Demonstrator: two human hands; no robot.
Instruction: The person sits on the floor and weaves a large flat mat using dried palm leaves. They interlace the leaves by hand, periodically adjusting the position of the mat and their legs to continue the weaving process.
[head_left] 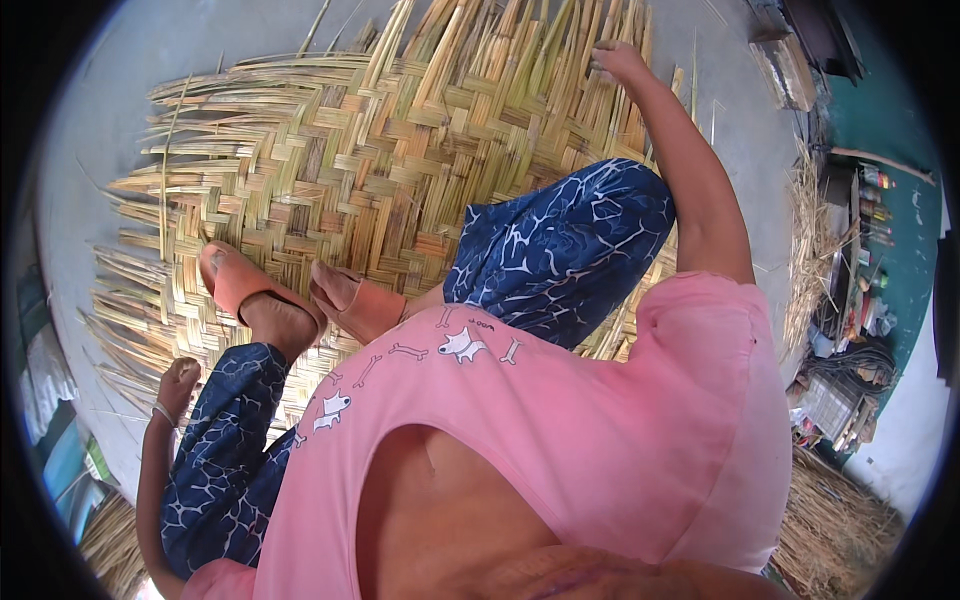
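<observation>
Spread flat on the grey floor (130,60): a woven mat (330,160) of pale yellow-green and straw-brown strips, plaited in a broad over-and-under pattern. Tightly woven through the middle; loose at every visible side, with unwoven strip ends fanning out past the weave at the left edge, the near-left corner and the far edge. Long axis hard to judge, since the near part lies hidden under the body; loose strips (530,50) at the far side pointing away from the body, those at the left pointing outward to the left.

Right hand (618,60) stretched far forward, resting on the loose strips at the far edge, fingers curled down onto them; grip partly closed on the strips, though whether any strip is actually pinched cannot be told. Left hand (178,385) down at the near-left corner, knuckles bent, a bangle at the wrist, touching or just beside the frayed strip ends there; grip loosely curled, hold on anything impossible to tell.

Two feet in orange sandals (235,280) planted on the mat's near-middle, knees in blue patterned trousers (570,240) over it.

Bare floor beyond the far and left edges. Straw heaps (815,240) and clutter close along the right side.
</observation>
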